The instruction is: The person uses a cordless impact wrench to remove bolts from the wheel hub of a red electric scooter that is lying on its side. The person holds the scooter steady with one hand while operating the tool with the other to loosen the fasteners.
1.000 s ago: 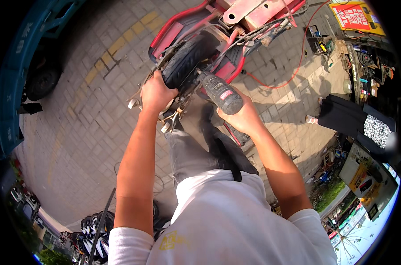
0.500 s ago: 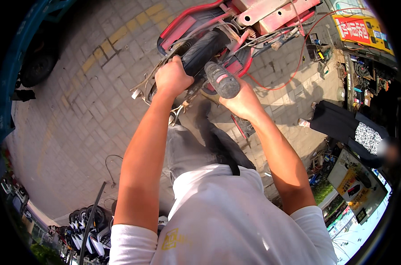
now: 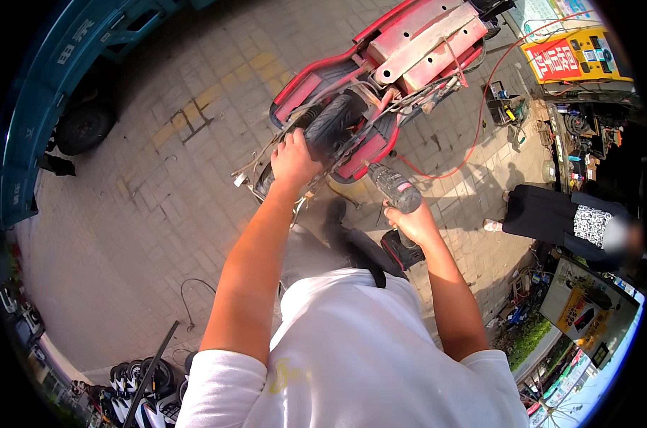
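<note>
A red electric scooter (image 3: 423,53) lies tipped over on the paving in front of me, its black-tyred wheel (image 3: 330,127) and loose cables exposed. Beside that tyre my left hand (image 3: 295,160) is closed, its fingers curled over a part of the scooter; the exact part is hidden beneath them. A dark cordless drill (image 3: 396,189) is gripped by its handle in my right hand (image 3: 412,222). Its nose points up and left toward the scooter's red edge, apart from it. The drill's battery base (image 3: 402,250) shows below the hand.
An orange-red hose (image 3: 473,143) curves across the paving. At right stand a small tool tray (image 3: 503,107), tool-filled shelves (image 3: 587,135) and a person in dark clothes (image 3: 541,214). A blue truck (image 3: 45,93) is at left; parked scooters (image 3: 141,385) stand lower left.
The drill has moved right and back, away from the scooter, and its battery base now shows. My left hand stays at the tyre. The view has shifted, showing more of the truck and scooter.
</note>
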Demonstrator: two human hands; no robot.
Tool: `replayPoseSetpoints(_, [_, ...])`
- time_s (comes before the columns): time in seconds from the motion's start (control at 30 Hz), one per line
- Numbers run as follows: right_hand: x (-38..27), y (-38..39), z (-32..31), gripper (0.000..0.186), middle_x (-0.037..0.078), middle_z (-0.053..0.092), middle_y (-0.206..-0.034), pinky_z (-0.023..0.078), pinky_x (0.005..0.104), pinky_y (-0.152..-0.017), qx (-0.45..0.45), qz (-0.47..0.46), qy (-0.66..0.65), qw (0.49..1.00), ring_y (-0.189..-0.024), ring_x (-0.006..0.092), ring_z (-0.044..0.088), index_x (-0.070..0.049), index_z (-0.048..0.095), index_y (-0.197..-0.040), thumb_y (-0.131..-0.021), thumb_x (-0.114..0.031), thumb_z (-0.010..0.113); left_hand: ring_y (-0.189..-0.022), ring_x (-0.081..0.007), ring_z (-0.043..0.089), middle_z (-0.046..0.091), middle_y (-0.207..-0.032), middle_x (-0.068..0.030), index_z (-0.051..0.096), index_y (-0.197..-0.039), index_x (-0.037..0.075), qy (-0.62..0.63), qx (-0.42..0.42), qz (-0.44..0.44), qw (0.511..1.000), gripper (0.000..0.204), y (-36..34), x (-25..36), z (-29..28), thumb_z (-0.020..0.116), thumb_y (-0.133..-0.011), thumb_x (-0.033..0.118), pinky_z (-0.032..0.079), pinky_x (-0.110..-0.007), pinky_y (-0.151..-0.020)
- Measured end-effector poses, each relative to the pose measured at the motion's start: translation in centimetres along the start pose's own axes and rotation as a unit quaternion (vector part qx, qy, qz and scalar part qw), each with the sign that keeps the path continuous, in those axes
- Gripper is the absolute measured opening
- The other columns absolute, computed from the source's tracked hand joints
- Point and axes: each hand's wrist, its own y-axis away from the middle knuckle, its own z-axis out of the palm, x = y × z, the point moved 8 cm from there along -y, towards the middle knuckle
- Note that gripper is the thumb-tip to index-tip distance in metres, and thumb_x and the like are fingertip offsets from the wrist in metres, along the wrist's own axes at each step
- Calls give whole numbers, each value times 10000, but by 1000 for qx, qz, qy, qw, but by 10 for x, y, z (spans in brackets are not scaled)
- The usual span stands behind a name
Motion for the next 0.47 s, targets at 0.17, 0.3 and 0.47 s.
replayPoseSetpoints(0.17, [147, -25, -39, 430, 238, 711, -946, 539, 464, -806, 44, 56, 199, 977, -945, 428, 676, -22, 685, -1054, -666, -201, 728, -1382, -355, 416, 470, -1453, -206, 358, -1485, 50, 25, 106, 27, 994, 939, 53, -56, 1, 782, -716, 385, 322, -468, -1158])
replayPoseSetpoints(0.3, [283, 5, -50, 437, 216, 719, -1031, 551, 449, -857, 75, 92, 266, 957, -978, 390, 690, -36, 686, -1058, -648, -171, 747, -1212, -343, 602, 648, -1278, -200, 568, -1339, 5, 73, -103, -142, 982, 707, 124, -159, 37, 706, -817, 463, 473, -409, -1027])
replayPoseSetpoints(0.47, [385, 53, -17, 397, 212, 734, -948, 573, 422, -784, -53, 222, 203, 952, -929, 331, 724, 29, 711, -973, -665, -211, 779, -1078, -290, 671, 712, -1133, -178, 663, -1222, -11, 73, -26, -370, 926, 606, 301, -319, 57, 724, -802, 422, 508, -382, -946])
